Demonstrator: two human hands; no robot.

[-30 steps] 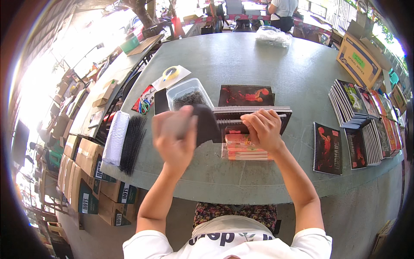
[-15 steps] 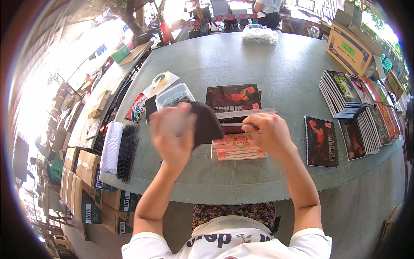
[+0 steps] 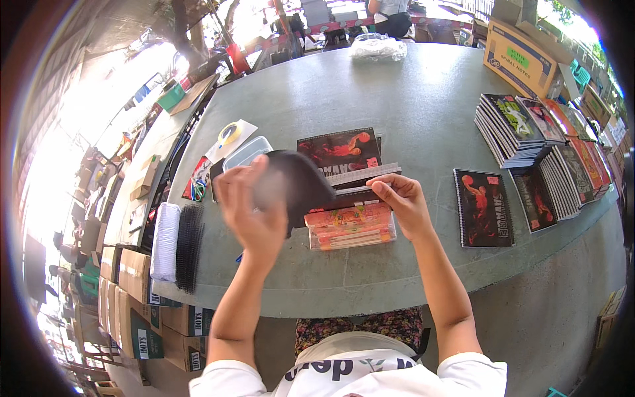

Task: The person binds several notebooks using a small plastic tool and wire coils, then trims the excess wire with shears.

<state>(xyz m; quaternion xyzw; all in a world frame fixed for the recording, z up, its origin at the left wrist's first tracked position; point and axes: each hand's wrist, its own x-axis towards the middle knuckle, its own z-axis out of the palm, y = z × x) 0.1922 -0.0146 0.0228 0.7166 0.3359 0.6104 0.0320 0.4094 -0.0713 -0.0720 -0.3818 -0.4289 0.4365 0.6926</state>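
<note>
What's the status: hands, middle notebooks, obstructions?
Left hand at blurred dark object, grip unclear. Right hand at middle notebooks, fingers near their edge. Dark object blocks view of notebooks' left end.

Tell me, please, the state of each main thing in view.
Dark panel: blurred, at the left hand
Dark book: edge pinched by right hand
Lone notebook: closed, flat
Notebook pile: closed, stacked
Orange bundle: stacked
Plastic bag: crumpled
Tape roll: lying flat
Cardboard box: flaps open
</note>
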